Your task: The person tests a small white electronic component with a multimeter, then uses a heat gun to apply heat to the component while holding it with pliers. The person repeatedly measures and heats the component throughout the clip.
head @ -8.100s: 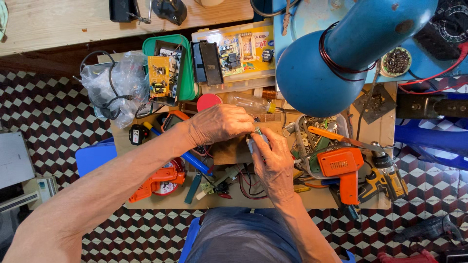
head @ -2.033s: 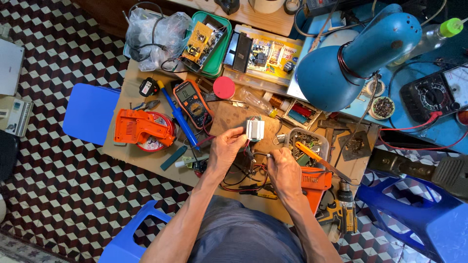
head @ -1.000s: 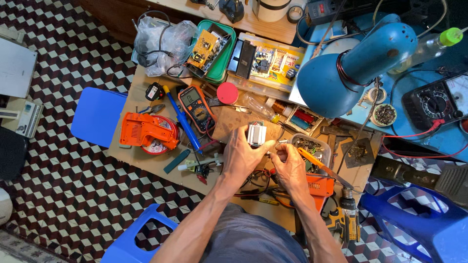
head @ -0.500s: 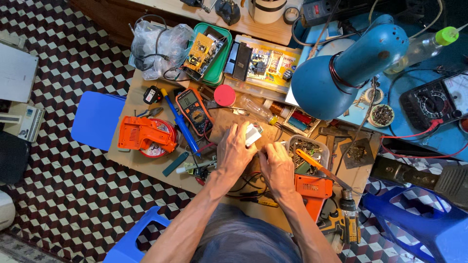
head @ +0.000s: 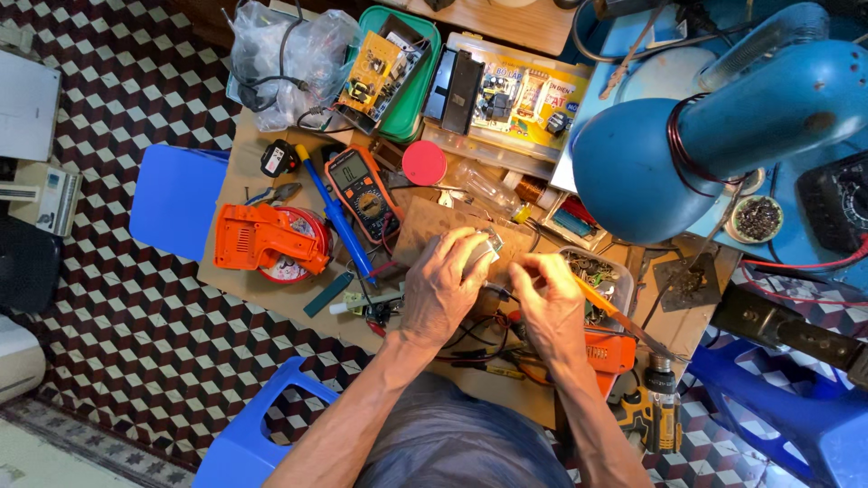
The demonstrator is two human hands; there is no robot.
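a small silvery metal part (head: 482, 248) is held in the left hand (head: 440, 291), over a brown board (head: 434, 221) near the middle of the cluttered workbench (head: 237, 167). the fingers of that hand are curled closely around the part, so that only its upper right end is seen past the fingertips. its long axis appears to run from lower left to upper right in the head view, with the exposed end pointed up and to the right, towards the blue lamp shade (head: 633, 167); more of its shape cannot be told, since most of it is covered.

the right hand (head: 550, 303) is set just beside the part, on its right. its thumb and forefinger are pinched together, narrowly, at a spot near the part's exposed end; whether anything is gripped between them cannot be told.

to the left of the hands, an orange-cased multimeter (head: 363, 190) is laid on the bench, and a blue-handled tool (head: 336, 220) is laid across beside it, slanted from upper left to lower right. further left an orange tool housing (head: 262, 239) is rested on a round reel. a red round lid (head: 424, 163) is seen above the board. a clear tray of small metal parts (head: 592, 271) is placed just beyond the right hand, and red and black wires (head: 479, 334) are spread under both wrists.
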